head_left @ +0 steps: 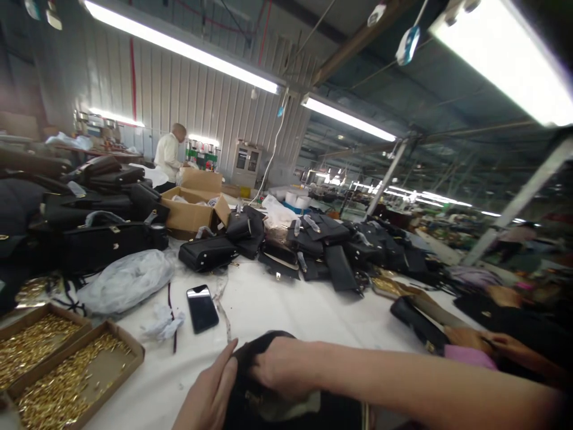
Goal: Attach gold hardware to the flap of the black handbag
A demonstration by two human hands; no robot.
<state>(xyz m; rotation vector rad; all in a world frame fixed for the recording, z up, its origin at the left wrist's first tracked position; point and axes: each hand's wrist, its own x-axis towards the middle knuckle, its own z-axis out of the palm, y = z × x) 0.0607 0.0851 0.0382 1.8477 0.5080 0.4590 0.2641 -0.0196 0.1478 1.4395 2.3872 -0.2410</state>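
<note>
A black handbag [338,412] lies at the table's near edge, cut off by the bottom of the view, with a pale patch of lining or paper showing beneath my wrist. My left hand [209,388] holds its left side, fingers long against the dark material. Reaching across from the right, my right hand [282,365] is closed at the bag's upper part. Its fingertips are hidden in the dark opening, so what they pinch cannot be made out. A phone [203,309] lies flat beyond my left hand.
Cardboard trays of small gold-coloured metal pieces [67,382] stand at the left. Black bags [308,239] are heaped along the far side, near an open carton [192,212]. Clear plastic [128,280] lies left. Another person's hands [474,340] work on a bag at the right.
</note>
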